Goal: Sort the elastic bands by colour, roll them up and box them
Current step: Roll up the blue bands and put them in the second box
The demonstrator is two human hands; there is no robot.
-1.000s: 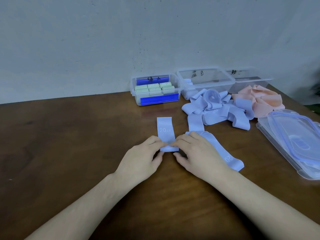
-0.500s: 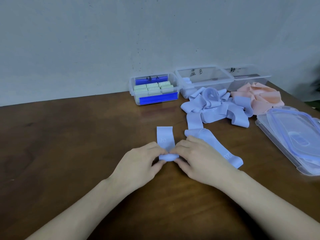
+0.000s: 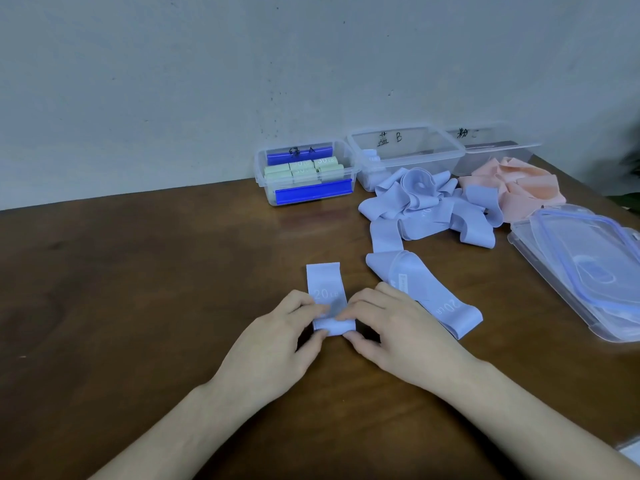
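Blue band [image 3: 327, 296] pinched at its rolled end by left hand [image 3: 277, 344] and right hand [image 3: 398, 337].

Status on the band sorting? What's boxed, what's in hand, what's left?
Done: green rolls fill the left box; the middle box holds at least one blue roll. In hand: left hand and right hand pinch the rolled near end of a blue band. Left: another flat blue band, the blue pile, the untouched pink pile, and the lids.
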